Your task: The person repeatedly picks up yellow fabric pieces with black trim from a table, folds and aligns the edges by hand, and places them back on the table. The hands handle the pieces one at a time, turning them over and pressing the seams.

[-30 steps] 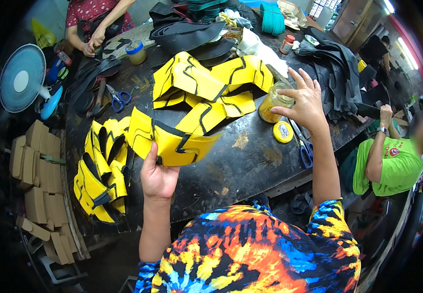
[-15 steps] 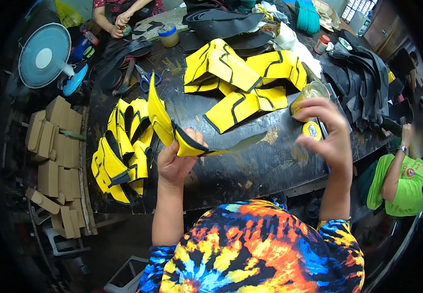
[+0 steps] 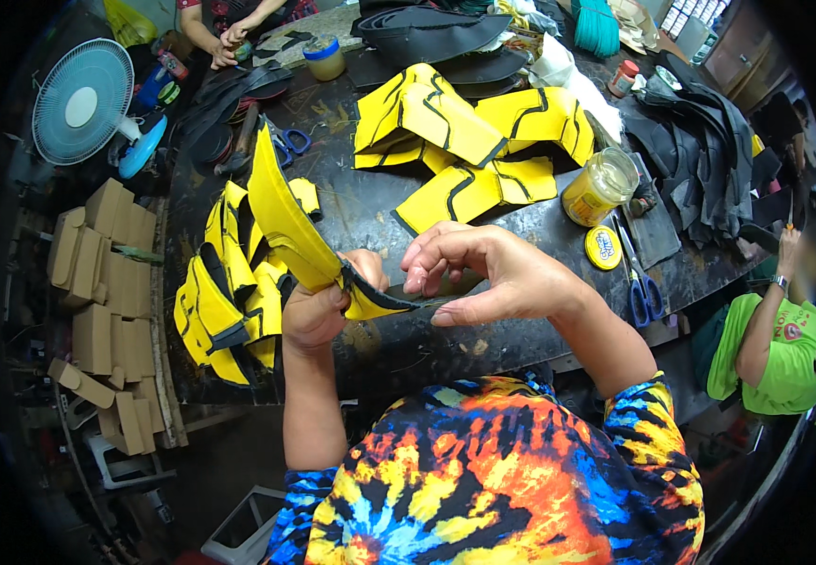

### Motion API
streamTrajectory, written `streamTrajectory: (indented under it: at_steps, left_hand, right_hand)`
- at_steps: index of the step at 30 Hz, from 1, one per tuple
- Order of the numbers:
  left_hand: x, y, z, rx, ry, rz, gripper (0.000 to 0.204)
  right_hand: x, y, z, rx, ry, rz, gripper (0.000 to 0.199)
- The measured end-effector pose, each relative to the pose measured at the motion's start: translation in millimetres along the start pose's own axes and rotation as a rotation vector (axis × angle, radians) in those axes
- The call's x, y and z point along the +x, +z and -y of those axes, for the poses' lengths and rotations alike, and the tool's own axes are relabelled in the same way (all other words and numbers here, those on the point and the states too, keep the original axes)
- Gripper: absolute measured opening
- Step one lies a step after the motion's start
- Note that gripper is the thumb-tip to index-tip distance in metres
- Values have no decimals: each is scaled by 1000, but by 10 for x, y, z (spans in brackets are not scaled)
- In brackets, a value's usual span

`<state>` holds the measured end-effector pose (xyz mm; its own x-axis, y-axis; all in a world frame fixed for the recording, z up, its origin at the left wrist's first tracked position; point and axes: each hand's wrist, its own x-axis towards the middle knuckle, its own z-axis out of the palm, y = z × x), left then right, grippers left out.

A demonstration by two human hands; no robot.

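Observation:
My left hand [image 3: 319,306] is closed around a yellow, black-trimmed piece [image 3: 288,235] that looks like a shoe upper. It is held up above the table, one long end pointing up and the other curving right. My right hand [image 3: 497,273] is beside that right end, fingers and thumb apart; whether it touches the piece I cannot tell. A greyish flap [image 3: 463,285] shows partly between thumb and fingers. Left of my left hand lies a pile of similar yellow pieces [image 3: 208,311]. More folded yellow pieces [image 3: 436,118] lie spread out beyond my hands.
To the right stand an open glass jar [image 3: 606,184] of yellowish paste, its yellow lid [image 3: 603,248] and blue-handled scissors [image 3: 646,292]. Black cut pieces [image 3: 690,160] are heaped farther right. A blue fan [image 3: 83,104] and cardboard boxes [image 3: 97,320] are at left. Two other people work nearby.
My right hand has moved left and down from near the jar to the piece's right end. My left hand has shifted slightly left, tilting the yellow piece more upright.

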<state>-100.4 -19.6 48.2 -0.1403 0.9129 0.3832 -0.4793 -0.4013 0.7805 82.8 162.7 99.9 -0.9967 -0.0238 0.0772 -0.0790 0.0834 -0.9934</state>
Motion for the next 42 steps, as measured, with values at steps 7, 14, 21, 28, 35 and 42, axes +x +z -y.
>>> streamTrajectory:
  at_steps: [7,14,21,28,35,42]
  left_hand:
    - [-36,14,137,-49,3,-114,21]
    - [-59,162,356,-529,-45,-396,49]
    - [87,353,468,-769,4,-461,46]
    - [120,388,385,-720,17,-510,47]
    - [138,457,396,-791,8,-573,47]
    - [110,532,311,161,453,-704,44]
  right_hand:
    - [-62,83,2,67,-17,-252,20]
    - [-49,164,-65,-320,-276,-593,25]
    - [-76,261,-94,-1106,-434,-630,38]
    - [-103,53,26,-880,-410,-681,57]
    - [-72,173,-91,-1100,-365,-599,47]
    - [-790,-529,113,-1217,-165,-1062,61]
